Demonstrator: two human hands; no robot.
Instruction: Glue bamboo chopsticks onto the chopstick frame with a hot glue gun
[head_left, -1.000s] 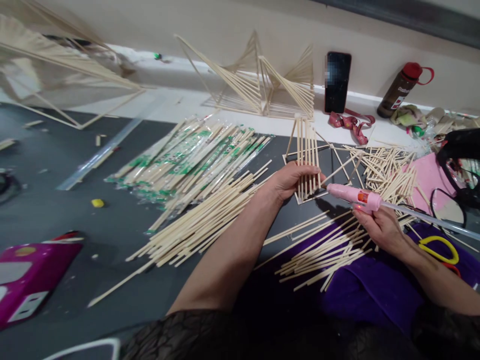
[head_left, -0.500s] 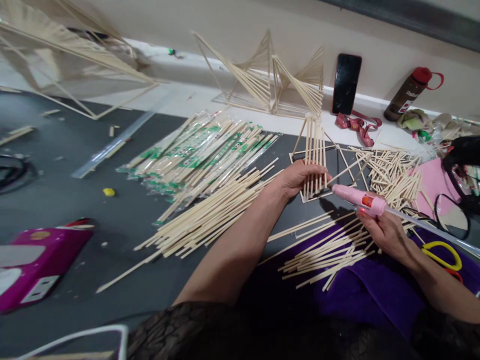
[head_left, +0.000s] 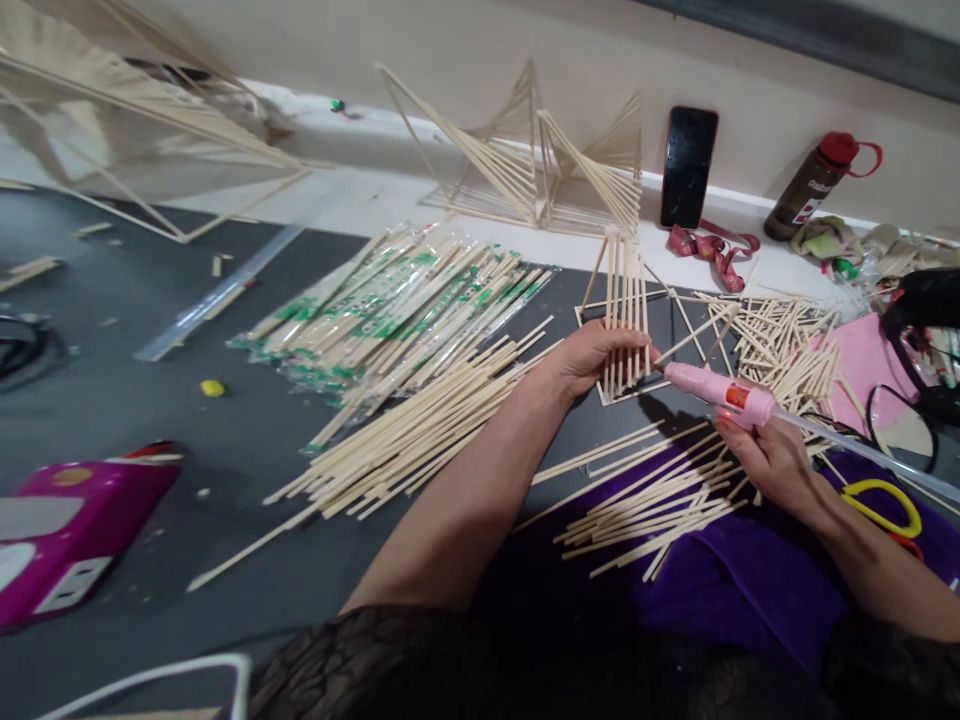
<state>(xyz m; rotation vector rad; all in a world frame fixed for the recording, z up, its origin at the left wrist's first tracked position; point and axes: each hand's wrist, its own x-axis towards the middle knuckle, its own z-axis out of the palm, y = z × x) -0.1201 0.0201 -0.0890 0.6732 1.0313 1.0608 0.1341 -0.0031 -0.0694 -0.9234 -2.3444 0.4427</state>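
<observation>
Our left hand [head_left: 589, 358] grips the upright stick frame [head_left: 625, 305] while our right hand [head_left: 772, 458] holds the glue gun [head_left: 718, 391] — nozzle at the frame's base just beside our fingertips — so hot glue could burn them.

black phone [head_left: 688, 166] propped at the wall — brown bottle [head_left: 817, 184], yellow scissors [head_left: 889, 503], magenta box [head_left: 71, 536].

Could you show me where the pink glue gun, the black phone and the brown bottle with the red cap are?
pink plastic glue gun [head_left: 716, 391]: head view, on the middle of its barrel.
black phone leaning on the wall [head_left: 688, 166]: head view, on its screen.
brown bottle with red cap [head_left: 810, 192]: head view, on its labelled body.
</observation>
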